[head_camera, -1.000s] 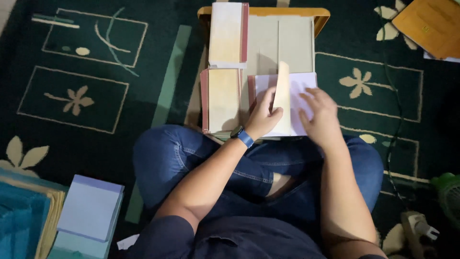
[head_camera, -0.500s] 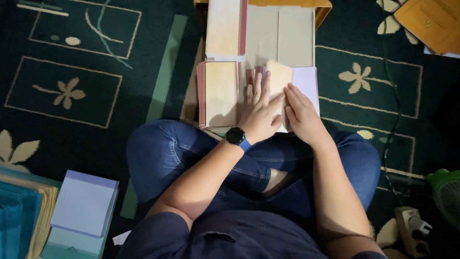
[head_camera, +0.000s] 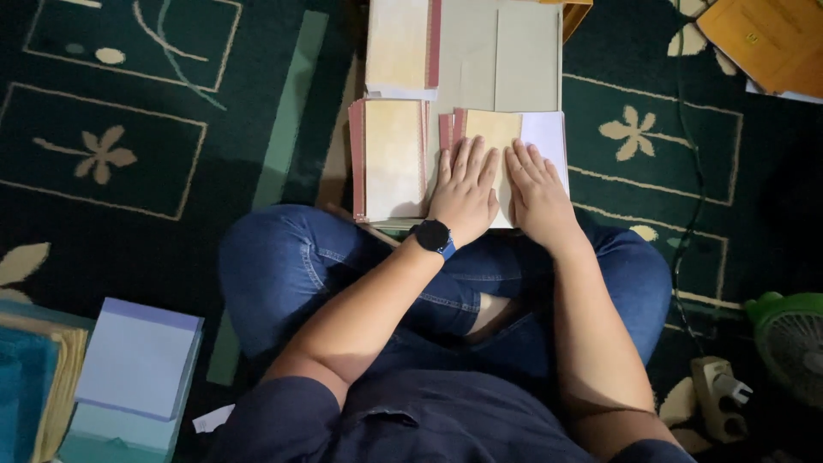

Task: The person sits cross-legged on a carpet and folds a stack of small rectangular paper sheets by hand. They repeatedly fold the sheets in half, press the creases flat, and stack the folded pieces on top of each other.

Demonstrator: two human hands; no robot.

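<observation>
From where I watch, both hands lie flat and side by side just above the middle of the frame, palms down on a cream folded sheet that rests on a stack of white paper. The left hand, with a dark wristwatch on its wrist, has its fingers spread and straight, the heel near the sheet's lower edge; the right hand sits touching or just beside it, fingers likewise extended. Neither hand grips anything: they are wide open and pressing, which I judge is meant to flatten the sheet or set a crease along its length (the exact fold line is hidden under the palms). Left of the hands lies a pile of cream pieces with red edges, squared up, and a second similar pile sits above it near the top edge; I take these as batches kept apart by stage. All of it rests on a grey board laid over the green patterned carpet, close against the person's crossed legs in blue jeans, so everything stays within reach. In the lower left corner stand stacks of pale blue sheets, well apart from the hands. At the right edge I see a green fan and a power strip.
</observation>
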